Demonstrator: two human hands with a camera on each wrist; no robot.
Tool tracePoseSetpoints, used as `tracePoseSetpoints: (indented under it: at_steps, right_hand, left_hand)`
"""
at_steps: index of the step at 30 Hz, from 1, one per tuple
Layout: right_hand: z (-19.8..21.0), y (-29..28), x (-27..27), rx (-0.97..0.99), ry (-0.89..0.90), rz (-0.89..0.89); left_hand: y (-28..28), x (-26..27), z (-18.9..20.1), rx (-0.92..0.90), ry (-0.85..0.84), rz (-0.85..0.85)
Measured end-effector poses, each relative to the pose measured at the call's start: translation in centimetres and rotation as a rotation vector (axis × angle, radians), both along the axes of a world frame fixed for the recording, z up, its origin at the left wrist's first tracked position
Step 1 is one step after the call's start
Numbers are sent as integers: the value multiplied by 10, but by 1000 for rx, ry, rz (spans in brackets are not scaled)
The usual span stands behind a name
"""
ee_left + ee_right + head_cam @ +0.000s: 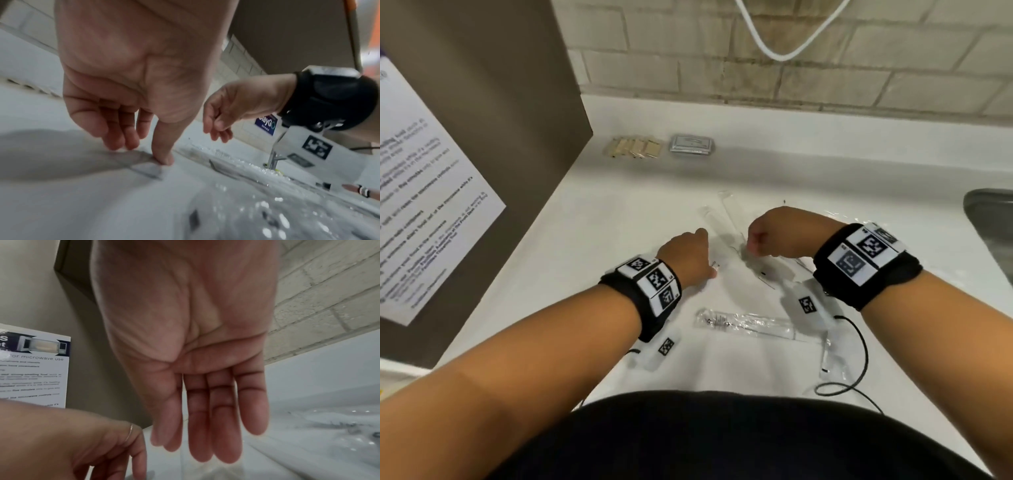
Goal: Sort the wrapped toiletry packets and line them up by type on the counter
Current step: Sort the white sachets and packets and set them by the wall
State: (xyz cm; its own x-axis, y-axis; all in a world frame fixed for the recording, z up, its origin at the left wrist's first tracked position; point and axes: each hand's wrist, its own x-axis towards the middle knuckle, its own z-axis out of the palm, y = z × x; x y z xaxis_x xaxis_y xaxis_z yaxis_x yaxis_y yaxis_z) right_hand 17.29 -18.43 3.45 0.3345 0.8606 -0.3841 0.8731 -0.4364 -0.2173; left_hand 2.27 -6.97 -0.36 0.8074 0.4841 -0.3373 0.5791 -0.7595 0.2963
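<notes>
Several clear wrapped packets lie on the white counter (619, 212). My left hand (688, 257) points down at the counter; its thumb (163, 156) presses a thin flat white packet (148, 168) and the other fingers touch down beside it. My right hand (756, 243) hovers just right of it over long clear packets (717, 219), fingers (222, 426) straight and holding nothing. Another long clear packet (746, 323) lies nearer my body. At the back, tan packets (633, 147) sit in a row beside a silver packet (691, 144).
A brown panel (524, 113) with a microwave notice (424, 205) closes off the left side. A steel sink (989, 222) sits at the right edge. A brick wall (791, 68) with a hanging white cable (780, 54) backs the counter. Black wrist-camera cables (859, 346) trail near the front edge.
</notes>
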Motion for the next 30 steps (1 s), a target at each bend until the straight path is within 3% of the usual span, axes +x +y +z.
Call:
tracePoseSetpoints:
  at_steps: [3,5,8,10,16,18,20,23,25,27,30]
  right_hand:
    - [2,-17,-7,-91,5,64]
    - [-12,-31,-13,-164,-122,148]
    - [-40,-51,-20,17,-367,125]
    - [-46,-59,-13,104,-372,101]
    - [-43,-62,13,-13,-394,298]
    - [-44,-63,17,60,-293,275]
    - [-36,-71,22,258,-25,131]
    - [-19,-85,31,673,470,-246]
    - [-11,-94,44,892,696,-454]
    - [-4,-104,63,1030,779,-604]
    - [-2,-122,89,1020,732,-790]
  left_hand:
    - [-3,1,3,-79,29,69]
    - [-4,0,7,-113,49,70]
    - [-7,0,7,-64,85,45]
    - [-11,3,6,-60,51,47]
    - [-26,25,10,-237,-164,149]
    - [-29,32,9,-313,-252,175]
    - [-32,40,7,-296,-308,166]
    - [-39,56,8,-254,-396,151]
    - [-45,72,9,-204,-435,113]
    - [-52,92,9,-162,-452,50]
    - [-59,123,8,-62,-380,-126]
